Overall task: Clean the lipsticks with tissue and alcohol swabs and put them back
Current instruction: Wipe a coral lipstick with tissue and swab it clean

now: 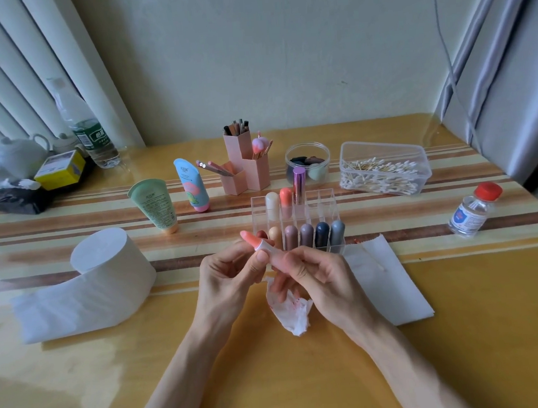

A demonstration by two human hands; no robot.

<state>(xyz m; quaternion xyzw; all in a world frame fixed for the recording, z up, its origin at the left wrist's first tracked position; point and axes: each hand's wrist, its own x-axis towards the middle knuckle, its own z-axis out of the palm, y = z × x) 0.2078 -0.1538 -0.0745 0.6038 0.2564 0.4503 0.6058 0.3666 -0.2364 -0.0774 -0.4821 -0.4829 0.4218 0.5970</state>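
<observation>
An uncapped peach-pink lipstick is held between both hands, its tip pointing up and to the left. My left hand pinches the white collar below the tip. My right hand grips the pink base and also holds a crumpled tissue stained red, which hangs under the fingers. Right behind the hands stands a clear acrylic organizer with several capped lipsticks in its slots. A flat tissue sheet with a cotton swab on it lies to the right.
A toilet paper roll sits at left, its tail unrolled. A small alcohol bottle with a red cap stands at right. A clear box of cotton swabs, a sponge jar, pink brush holders and two tubes line the back.
</observation>
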